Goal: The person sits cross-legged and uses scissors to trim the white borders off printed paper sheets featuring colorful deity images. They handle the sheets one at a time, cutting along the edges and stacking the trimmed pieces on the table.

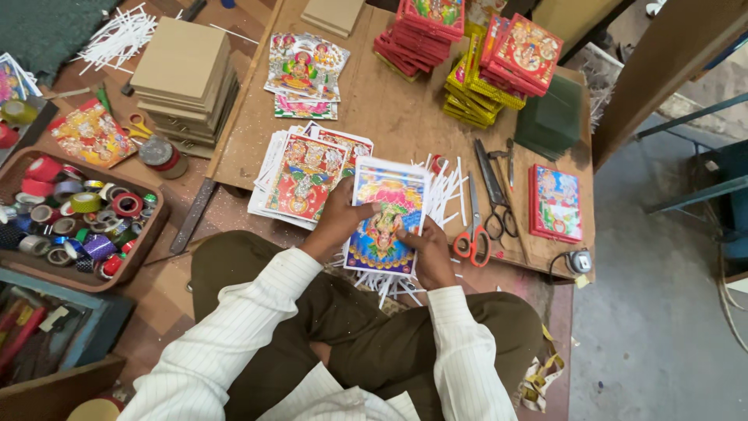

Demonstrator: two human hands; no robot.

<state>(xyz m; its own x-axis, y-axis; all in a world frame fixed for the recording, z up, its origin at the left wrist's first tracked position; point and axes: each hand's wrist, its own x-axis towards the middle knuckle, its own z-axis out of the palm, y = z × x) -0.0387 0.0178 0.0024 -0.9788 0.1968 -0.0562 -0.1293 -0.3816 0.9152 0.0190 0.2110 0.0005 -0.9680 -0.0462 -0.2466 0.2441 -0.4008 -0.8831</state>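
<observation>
Both hands hold a small stack of colourful printed picture cards (387,210) above the near edge of a low wooden board (397,117). My left hand (336,221) grips the stack's left edge with the thumb on top. Along the lower right edge, my right hand (428,251) has its fingers on the picture. A fanned pile of red-bordered prints (300,175) lies just left of the stack. White paper strips (446,187) lie under and to the right of it.
Orange-handled scissors (473,234) and black shears (495,191) lie to the right, beside a red framed picture (555,203). Stacks of red and yellow frames (467,47) stand at the back. Brown boards (185,74) and a tray of tape rolls (74,222) sit on the left.
</observation>
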